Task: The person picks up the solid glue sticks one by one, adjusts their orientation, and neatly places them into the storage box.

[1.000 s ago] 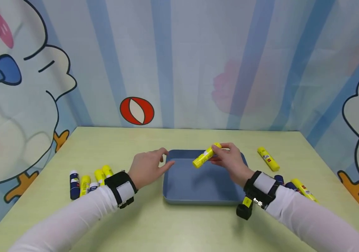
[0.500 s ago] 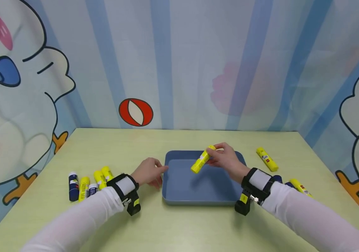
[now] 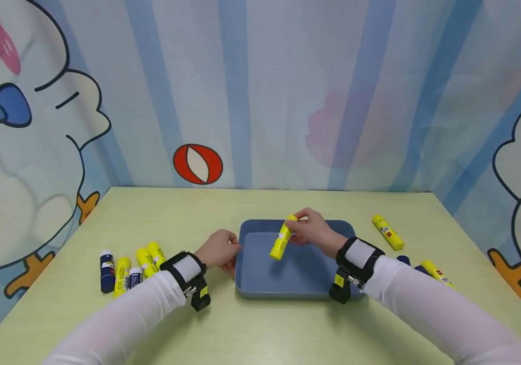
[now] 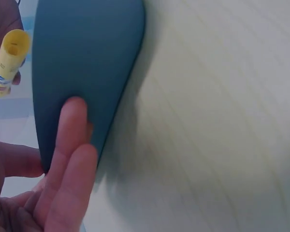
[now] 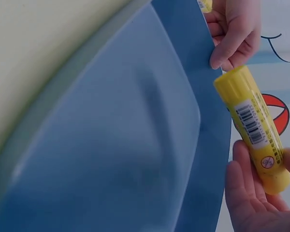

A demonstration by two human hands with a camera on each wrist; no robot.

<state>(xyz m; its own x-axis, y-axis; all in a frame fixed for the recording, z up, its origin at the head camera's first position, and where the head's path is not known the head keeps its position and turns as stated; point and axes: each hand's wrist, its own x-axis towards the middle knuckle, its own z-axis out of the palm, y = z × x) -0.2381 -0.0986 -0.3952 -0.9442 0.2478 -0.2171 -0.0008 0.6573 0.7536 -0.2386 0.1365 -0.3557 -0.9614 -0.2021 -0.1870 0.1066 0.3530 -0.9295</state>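
In the head view my right hand (image 3: 313, 230) holds a yellow glue stick (image 3: 280, 242) by its upper end, tilted, above a blue-grey rectangular tray (image 3: 306, 276). The right wrist view shows a barcode label on this glue stick (image 5: 253, 126), with thumb and fingers on opposite sides of it. My left hand (image 3: 218, 249) pinches the tray's left wall, its thumb at the rim and its fingers along the outside. That outer wall (image 4: 87, 53) fills much of the left wrist view. Only the glue stick's shadow lies on the tray floor.
Left of the tray stand several glue sticks, among them a dark blue one (image 3: 107, 271) and a yellow one (image 3: 122, 276). To the right lie a yellow glue stick (image 3: 388, 232), another yellow one (image 3: 437, 272) and dark blue ones partly behind my sleeve. A printed curtain (image 3: 278, 101) backs the table.
My right hand has carried the glue stick leftward over the tray, and the stick has turned steeper. My left hand has lowered from over the tray's left corner to take hold of its left wall.
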